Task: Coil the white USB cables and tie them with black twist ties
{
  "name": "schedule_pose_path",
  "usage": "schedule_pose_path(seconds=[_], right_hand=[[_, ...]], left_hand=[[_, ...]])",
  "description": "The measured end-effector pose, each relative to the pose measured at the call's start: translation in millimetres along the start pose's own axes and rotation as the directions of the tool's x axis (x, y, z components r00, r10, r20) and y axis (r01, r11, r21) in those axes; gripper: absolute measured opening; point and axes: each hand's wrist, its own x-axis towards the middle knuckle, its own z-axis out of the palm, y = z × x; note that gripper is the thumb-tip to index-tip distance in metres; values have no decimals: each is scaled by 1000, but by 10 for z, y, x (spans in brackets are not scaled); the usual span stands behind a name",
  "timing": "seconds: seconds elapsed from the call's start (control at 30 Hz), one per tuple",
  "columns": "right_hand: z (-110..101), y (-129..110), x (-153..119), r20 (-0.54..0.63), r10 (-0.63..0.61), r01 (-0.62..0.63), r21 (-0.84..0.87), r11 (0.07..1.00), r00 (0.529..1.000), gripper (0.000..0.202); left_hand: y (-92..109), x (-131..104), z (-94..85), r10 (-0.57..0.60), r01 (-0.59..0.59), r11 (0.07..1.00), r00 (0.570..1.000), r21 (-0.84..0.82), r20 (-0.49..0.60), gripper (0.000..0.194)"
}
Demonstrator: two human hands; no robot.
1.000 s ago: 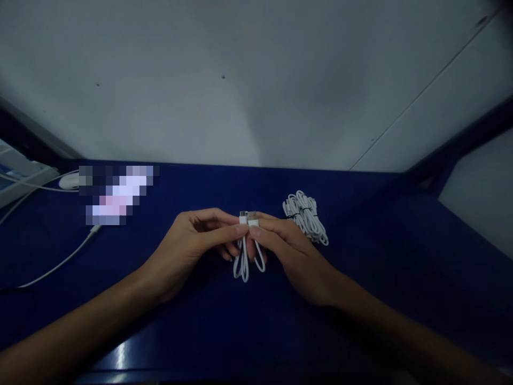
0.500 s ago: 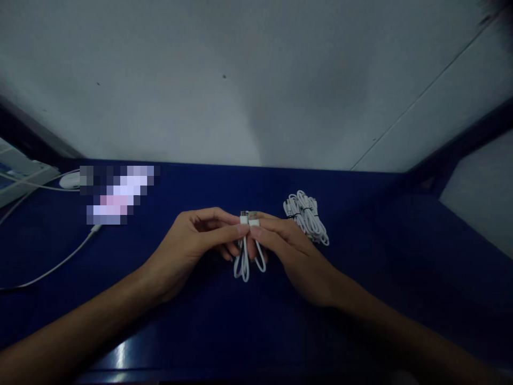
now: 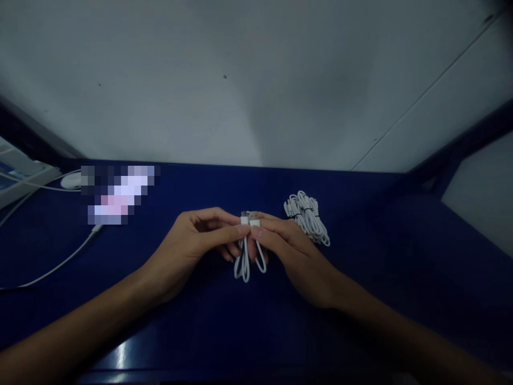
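Note:
A coiled white cable [image 3: 246,267] is held between my two hands above the blue table [image 3: 224,331], its loops hanging down below the fingers. Two connectors stick up side by side at the top of it. My left hand [image 3: 208,230] pinches the left connector [image 3: 245,219] between thumb and fingers. The right connector [image 3: 254,221], which has a flat metal end, is pinched by my right hand [image 3: 282,238]. Both thumbs nearly meet at the middle. Some of the cable is hidden behind the fingers.
Several tied white cable bundles [image 3: 308,216] lie just beyond my right hand. At the left are a blurred-out bright device [image 3: 124,195] with a white cord [image 3: 60,266], a small white object [image 3: 71,181] and a white box-like item [image 3: 34,179]. A pale wall [image 3: 180,96] rises behind.

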Motion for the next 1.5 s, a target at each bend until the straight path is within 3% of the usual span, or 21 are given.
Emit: schedule_pose_path(seconds=[0.63, 0.93, 1.5], right_hand=[[0, -29, -23, 14, 74, -74, 7, 997, 997, 43], [-10, 14, -19, 27, 25, -23, -83, 996, 999, 41], [3, 27, -7, 31, 49, -49, -5, 999, 998, 44]], left_hand=[[-5, 10, -3, -5, 5, 1000, 1000, -2, -25, 8], [20, 11, 0, -6, 6, 1000, 1000, -22, -20, 8], [3, -3, -8, -19, 19, 999, 1000, -40, -6, 6]])
